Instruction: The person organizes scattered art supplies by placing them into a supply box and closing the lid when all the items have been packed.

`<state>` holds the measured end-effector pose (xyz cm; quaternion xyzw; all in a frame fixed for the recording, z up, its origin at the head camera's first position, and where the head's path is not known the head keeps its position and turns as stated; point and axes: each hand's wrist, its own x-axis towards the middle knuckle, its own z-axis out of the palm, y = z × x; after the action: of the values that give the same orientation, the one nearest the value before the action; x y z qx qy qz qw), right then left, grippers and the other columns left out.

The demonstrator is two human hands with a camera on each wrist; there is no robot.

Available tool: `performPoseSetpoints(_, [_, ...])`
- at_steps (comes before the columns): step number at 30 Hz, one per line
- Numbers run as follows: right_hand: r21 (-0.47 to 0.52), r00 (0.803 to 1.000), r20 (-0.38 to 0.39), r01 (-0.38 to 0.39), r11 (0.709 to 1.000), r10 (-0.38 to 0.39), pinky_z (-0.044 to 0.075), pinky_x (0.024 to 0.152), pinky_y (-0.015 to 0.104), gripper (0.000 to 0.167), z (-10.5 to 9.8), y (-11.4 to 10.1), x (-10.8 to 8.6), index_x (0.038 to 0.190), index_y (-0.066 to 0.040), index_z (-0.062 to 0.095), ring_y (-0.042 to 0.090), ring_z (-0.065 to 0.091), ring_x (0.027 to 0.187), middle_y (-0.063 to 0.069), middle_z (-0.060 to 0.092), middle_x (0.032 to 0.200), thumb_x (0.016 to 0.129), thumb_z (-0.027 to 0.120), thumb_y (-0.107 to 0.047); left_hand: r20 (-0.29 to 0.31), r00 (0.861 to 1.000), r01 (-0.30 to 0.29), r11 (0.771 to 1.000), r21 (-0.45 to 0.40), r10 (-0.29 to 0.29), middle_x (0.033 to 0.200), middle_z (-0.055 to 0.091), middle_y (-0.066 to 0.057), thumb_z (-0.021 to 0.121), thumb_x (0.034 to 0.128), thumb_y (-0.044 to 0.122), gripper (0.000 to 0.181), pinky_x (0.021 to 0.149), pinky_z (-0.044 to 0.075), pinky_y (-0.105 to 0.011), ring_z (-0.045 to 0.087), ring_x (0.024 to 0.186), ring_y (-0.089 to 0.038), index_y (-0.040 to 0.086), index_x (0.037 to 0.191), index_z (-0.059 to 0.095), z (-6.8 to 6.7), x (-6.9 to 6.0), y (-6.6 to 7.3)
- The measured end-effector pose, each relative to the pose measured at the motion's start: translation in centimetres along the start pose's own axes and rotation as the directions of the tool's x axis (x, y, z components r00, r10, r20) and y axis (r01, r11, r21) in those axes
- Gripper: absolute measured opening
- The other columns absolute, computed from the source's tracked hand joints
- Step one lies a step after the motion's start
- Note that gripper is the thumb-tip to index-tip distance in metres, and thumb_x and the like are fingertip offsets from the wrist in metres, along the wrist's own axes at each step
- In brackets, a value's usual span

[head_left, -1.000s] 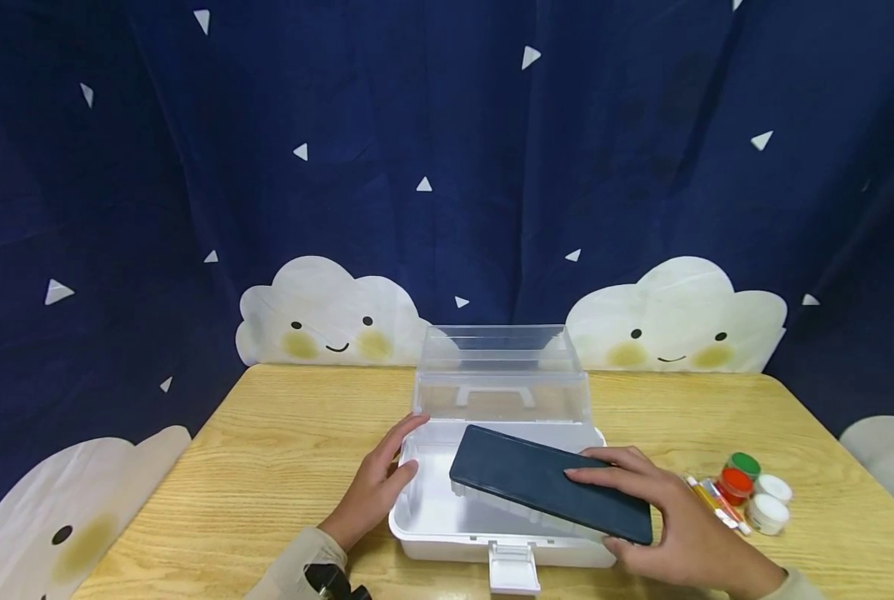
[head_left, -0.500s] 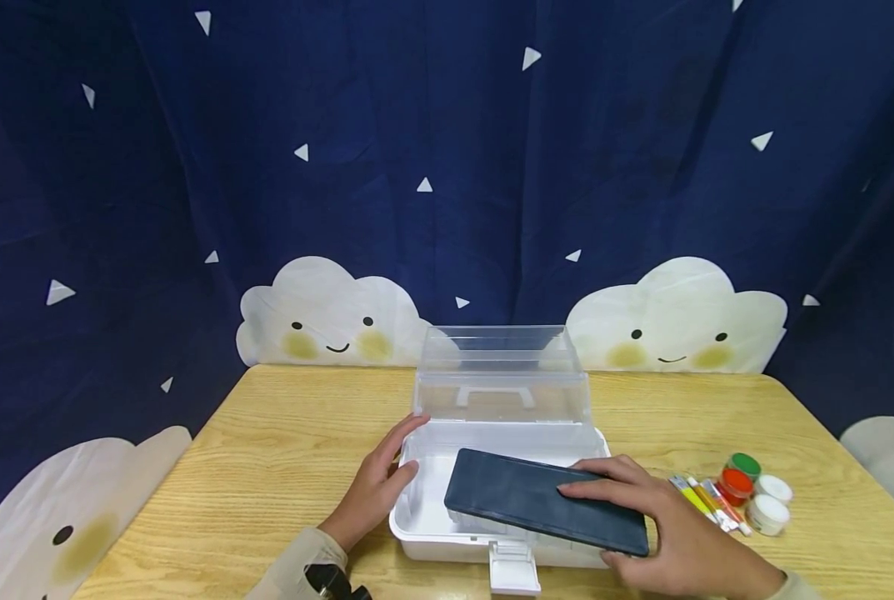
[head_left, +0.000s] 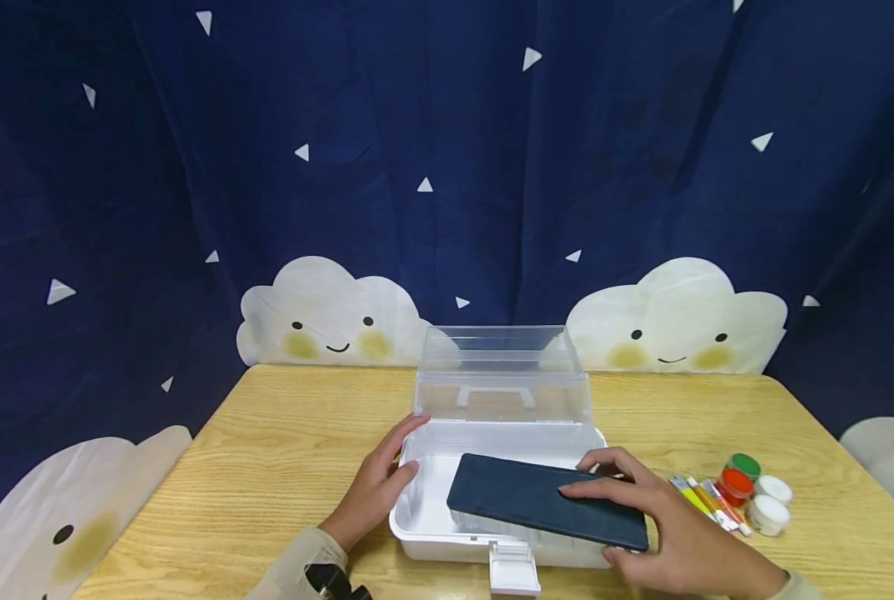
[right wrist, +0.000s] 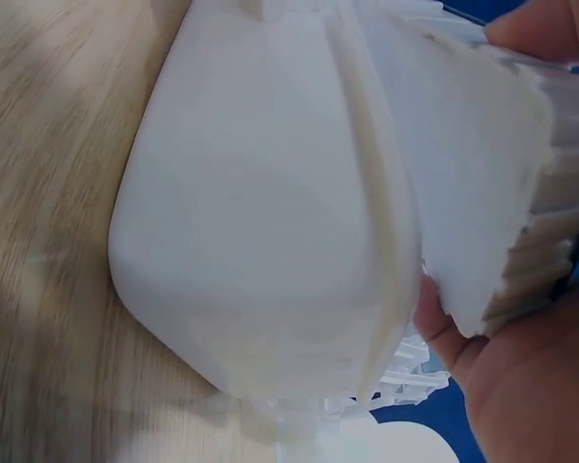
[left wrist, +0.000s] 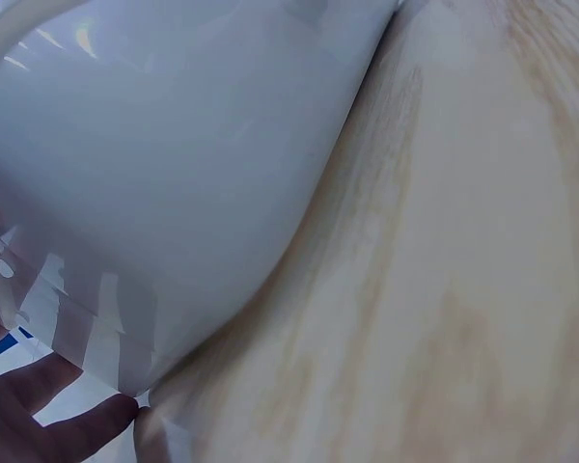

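In the head view, a white plastic storage box (head_left: 435, 546) stands on the table with its clear hinged lid (head_left: 502, 358) raised at the back. My left hand (head_left: 372, 483) rests on its left end; in the left wrist view, fingertips (left wrist: 96, 424) touch the outer wall. My right hand (head_left: 667, 517) grips the right end of a flat case with a dark blue top (head_left: 544, 500) and white ribbed base. The case is tilted, its left part over the box's interior and its right end above the front right rim. In the right wrist view, its white underside (right wrist: 468, 154) shows beside the box wall.
Right of the box lie several small paint tubes (head_left: 709, 502). Next to them are small jars, including a green-lidded one (head_left: 743, 465), a red one (head_left: 735, 485) and a white one (head_left: 768, 512). A dark blue cloud-print curtain (head_left: 476, 167) hangs behind the wooden table (head_left: 304, 433).
My right hand has brought the case slightly lower and toward the front, and lessened its slant. A yellow tube is now uncovered. My left hand has stayed put.
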<state>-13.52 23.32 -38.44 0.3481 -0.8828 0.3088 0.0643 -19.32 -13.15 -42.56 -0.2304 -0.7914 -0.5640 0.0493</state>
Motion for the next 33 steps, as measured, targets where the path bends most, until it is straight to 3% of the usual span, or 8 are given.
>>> performPoseSetpoints(4, [0.013,0.999,-0.036,-0.010,1.000,0.010,0.048,0.083,0.026,0.067,0.0,0.0,0.1,0.132,-0.034,0.057,0.010,0.040,0.113,-0.008,0.042,0.128,0.071,0.080,-0.017,0.003,1.000,0.008,1.000,0.005,-0.008,0.155,0.029,-0.011,0.050,0.0930,-0.005,0.056,0.101,0.039,-0.049,0.031,0.139,-0.027,0.014,0.145,0.043,0.0,0.0,0.0])
performPoseSetpoints(8, [0.053,0.995,-0.047,-0.084,0.995,0.086,0.051,0.079,0.026,0.071,0.0,0.0,0.2,0.135,-0.033,0.054,0.011,0.046,0.107,-0.012,0.044,0.127,0.071,0.081,-0.019,0.010,1.000,0.009,1.000,0.008,-0.009,0.155,0.029,-0.012,0.050,0.0934,-0.005,0.056,0.101,0.039,-0.049,0.031,0.139,-0.027,0.014,0.146,0.043,-0.1,0.0,0.1])
performPoseSetpoints(13, [0.170,0.993,-0.102,-0.050,0.984,0.068,0.053,0.080,0.027,0.065,0.0,0.1,0.3,0.132,-0.024,0.056,0.013,0.050,0.108,-0.004,0.048,0.129,0.073,0.080,-0.010,0.008,1.000,0.007,1.000,0.014,-0.007,0.156,0.028,-0.012,0.049,0.0938,-0.004,0.056,0.102,0.039,-0.052,0.030,0.140,-0.029,0.013,0.146,0.041,-0.1,0.0,-0.1])
performPoseSetpoints(17, [0.286,0.989,-0.147,0.008,0.958,0.035,0.055,0.079,0.028,0.050,0.2,0.2,0.3,0.119,-0.019,0.062,0.012,0.047,0.113,0.004,0.045,0.132,0.075,0.078,0.000,-0.010,1.000,0.007,1.000,0.018,-0.007,0.156,0.029,-0.007,0.049,0.0940,-0.005,0.058,0.102,0.037,-0.056,0.029,0.141,-0.028,0.020,0.146,0.042,0.2,0.2,-1.8])
performPoseSetpoints(20, [0.320,0.986,-0.164,0.026,0.947,0.028,0.055,0.078,0.030,0.045,0.3,0.3,0.3,0.114,-0.018,0.063,0.012,0.046,0.114,0.006,0.044,0.134,0.076,0.077,0.002,-0.019,1.000,0.010,1.000,0.015,-0.010,0.156,0.029,0.000,0.050,0.0946,-0.003,0.061,0.102,0.036,-0.057,0.029,0.141,-0.025,0.029,0.145,0.042,0.4,0.5,-3.2])
performPoseSetpoints(25, [0.282,0.984,-0.171,0.007,0.959,0.043,0.054,0.078,0.029,0.043,0.3,0.3,0.5,0.112,-0.021,0.064,0.012,0.047,0.113,0.005,0.046,0.133,0.076,0.078,-0.002,-0.014,1.000,-0.006,1.000,0.010,0.006,0.155,0.029,0.006,0.051,0.0951,-0.001,0.062,0.102,0.038,-0.054,0.031,0.140,-0.022,0.036,0.144,0.041,0.4,0.5,-3.6])
performPoseSetpoints(30, [0.167,0.980,-0.187,-0.037,0.985,0.069,0.052,0.080,0.026,0.044,0.5,0.3,0.8,0.109,-0.029,0.066,0.011,0.047,0.112,-0.003,0.049,0.131,0.073,0.082,-0.008,-0.008,0.999,-0.045,0.999,0.007,0.045,0.155,0.029,0.001,0.050,0.0935,-0.002,0.063,0.101,0.039,-0.049,0.031,0.140,-0.022,0.034,0.145,0.040,0.3,0.4,-3.5])
performPoseSetpoints(33, [0.130,0.980,-0.195,-0.024,0.991,0.049,0.051,0.083,0.025,0.046,0.8,0.4,0.9,0.109,-0.030,0.066,0.012,0.047,0.113,-0.002,0.051,0.130,0.072,0.082,-0.009,-0.007,0.998,-0.060,0.998,0.006,0.060,0.155,0.030,-0.001,0.050,0.0930,-0.002,0.063,0.100,0.039,-0.049,0.030,0.140,-0.024,0.032,0.145,0.040,0.3,0.3,-3.5])
